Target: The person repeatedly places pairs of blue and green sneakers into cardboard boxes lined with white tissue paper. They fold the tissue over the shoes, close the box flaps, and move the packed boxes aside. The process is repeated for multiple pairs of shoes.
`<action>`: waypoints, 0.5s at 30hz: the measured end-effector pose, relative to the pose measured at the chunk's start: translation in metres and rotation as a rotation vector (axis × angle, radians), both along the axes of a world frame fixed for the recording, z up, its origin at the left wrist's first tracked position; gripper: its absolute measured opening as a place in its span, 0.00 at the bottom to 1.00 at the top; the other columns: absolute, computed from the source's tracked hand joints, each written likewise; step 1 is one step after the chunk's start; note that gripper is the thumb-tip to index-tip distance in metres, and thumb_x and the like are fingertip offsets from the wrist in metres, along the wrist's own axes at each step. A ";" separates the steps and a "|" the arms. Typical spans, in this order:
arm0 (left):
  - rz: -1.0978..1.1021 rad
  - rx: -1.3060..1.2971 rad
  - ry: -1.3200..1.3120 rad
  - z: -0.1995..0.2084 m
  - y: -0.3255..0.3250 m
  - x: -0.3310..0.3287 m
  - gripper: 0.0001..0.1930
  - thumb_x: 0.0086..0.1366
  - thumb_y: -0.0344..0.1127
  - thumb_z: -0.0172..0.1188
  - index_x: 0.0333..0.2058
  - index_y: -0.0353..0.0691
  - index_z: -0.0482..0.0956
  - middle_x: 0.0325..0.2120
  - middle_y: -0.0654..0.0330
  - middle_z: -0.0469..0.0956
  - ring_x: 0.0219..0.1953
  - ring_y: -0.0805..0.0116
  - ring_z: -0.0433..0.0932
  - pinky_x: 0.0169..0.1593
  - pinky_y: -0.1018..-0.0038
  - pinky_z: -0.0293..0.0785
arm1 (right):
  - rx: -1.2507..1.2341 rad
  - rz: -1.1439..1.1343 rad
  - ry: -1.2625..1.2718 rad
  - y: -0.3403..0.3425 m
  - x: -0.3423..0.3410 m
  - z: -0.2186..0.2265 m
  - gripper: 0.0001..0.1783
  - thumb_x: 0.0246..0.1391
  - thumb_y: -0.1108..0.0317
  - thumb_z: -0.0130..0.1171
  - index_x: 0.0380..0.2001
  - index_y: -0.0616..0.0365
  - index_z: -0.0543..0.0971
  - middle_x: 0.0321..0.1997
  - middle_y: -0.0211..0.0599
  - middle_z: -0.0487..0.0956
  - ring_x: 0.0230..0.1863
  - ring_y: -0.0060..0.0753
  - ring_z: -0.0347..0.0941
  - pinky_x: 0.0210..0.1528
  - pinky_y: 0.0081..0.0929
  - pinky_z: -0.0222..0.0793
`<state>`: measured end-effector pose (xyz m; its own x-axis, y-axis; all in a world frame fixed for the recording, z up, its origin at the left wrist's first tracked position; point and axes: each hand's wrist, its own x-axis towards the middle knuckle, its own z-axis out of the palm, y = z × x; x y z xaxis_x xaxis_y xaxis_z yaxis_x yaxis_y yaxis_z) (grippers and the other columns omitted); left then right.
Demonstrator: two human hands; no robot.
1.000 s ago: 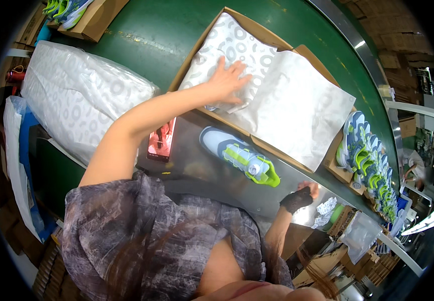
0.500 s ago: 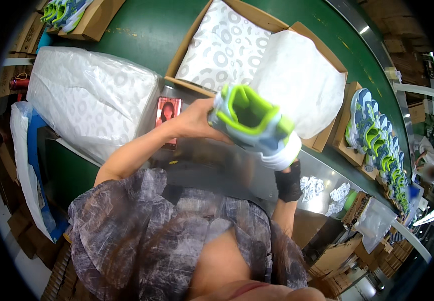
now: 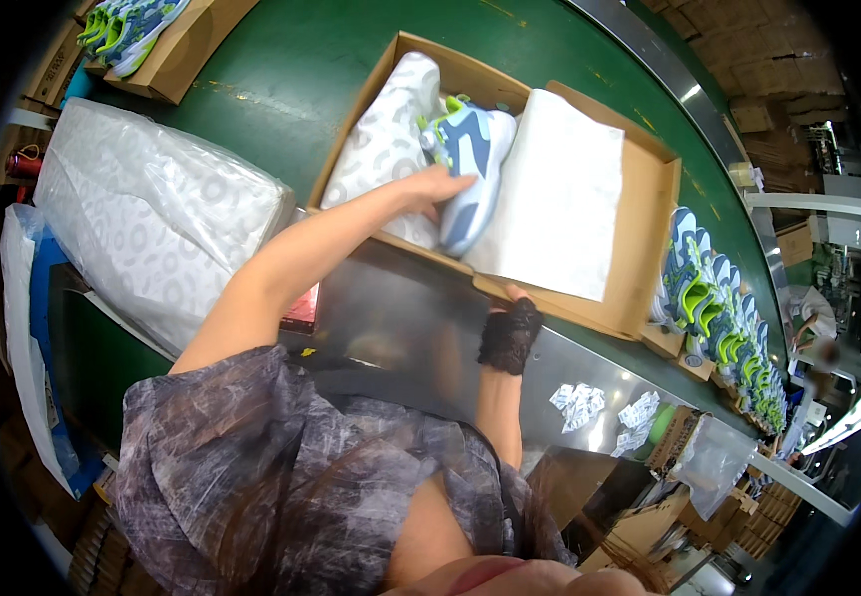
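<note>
A blue and pale grey sneaker (image 3: 478, 149) with lime green lining lies on its side in an open cardboard shoebox (image 3: 639, 238). My left hand (image 3: 437, 189) is closed round it from the left, thumb and fingers against its side. Left of the shoe, patterned tissue paper (image 3: 371, 149) lines the box; a plain white paper sheet (image 3: 564, 189) covers much of the right half. My right hand (image 3: 516, 295), with a black lace band at the wrist, grips the box's near edge; most of its fingers are hidden by the cardboard.
A plastic-wrapped stack of patterned paper (image 3: 162, 189) stands on the left. Sneakers (image 3: 704, 288) line the right side, with more shoes (image 3: 132, 30) at the far left. Small white packets (image 3: 577, 405) lie on the metal edge, and a phone (image 3: 301, 310) sits by my left arm.
The sneaker has gone from above the near edge down into the box, in my left hand. My right hand has left the shoe for the box's edge. The white sheet has shifted.
</note>
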<state>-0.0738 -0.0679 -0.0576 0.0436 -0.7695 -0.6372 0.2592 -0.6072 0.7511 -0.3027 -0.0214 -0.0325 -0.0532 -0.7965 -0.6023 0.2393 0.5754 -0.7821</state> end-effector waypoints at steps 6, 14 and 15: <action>0.354 -0.374 0.100 0.012 0.044 0.028 0.18 0.64 0.44 0.46 0.41 0.32 0.70 0.27 0.56 0.75 0.23 0.72 0.76 0.27 0.77 0.74 | -0.823 0.232 0.655 -0.006 0.015 0.005 0.21 0.47 0.74 0.53 0.46 0.64 0.64 0.44 0.42 0.68 0.40 0.34 0.66 0.44 0.31 0.64; 0.230 -0.250 -0.599 -0.025 0.047 0.062 0.34 0.59 0.60 0.42 0.42 0.28 0.72 0.40 0.45 0.74 0.42 0.54 0.74 0.43 0.67 0.68 | -1.271 0.844 1.513 -0.009 0.031 -0.022 0.41 0.30 0.82 0.48 0.54 0.40 0.65 0.61 0.49 0.56 0.60 0.51 0.52 0.53 0.50 0.47; 0.173 -0.211 -0.517 -0.023 0.046 0.071 0.33 0.59 0.59 0.42 0.41 0.28 0.73 0.38 0.45 0.75 0.41 0.54 0.75 0.42 0.68 0.69 | -1.265 0.859 1.518 -0.008 0.037 -0.015 0.41 0.31 0.82 0.48 0.55 0.40 0.65 0.61 0.49 0.56 0.59 0.50 0.52 0.53 0.50 0.47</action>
<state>-0.0028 -0.0214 -0.0809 0.4445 -0.8314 -0.3336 -0.0916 -0.4126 0.9063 -0.2656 -0.0293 -0.0471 0.6417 -0.7153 0.2769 -0.7403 -0.6720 -0.0202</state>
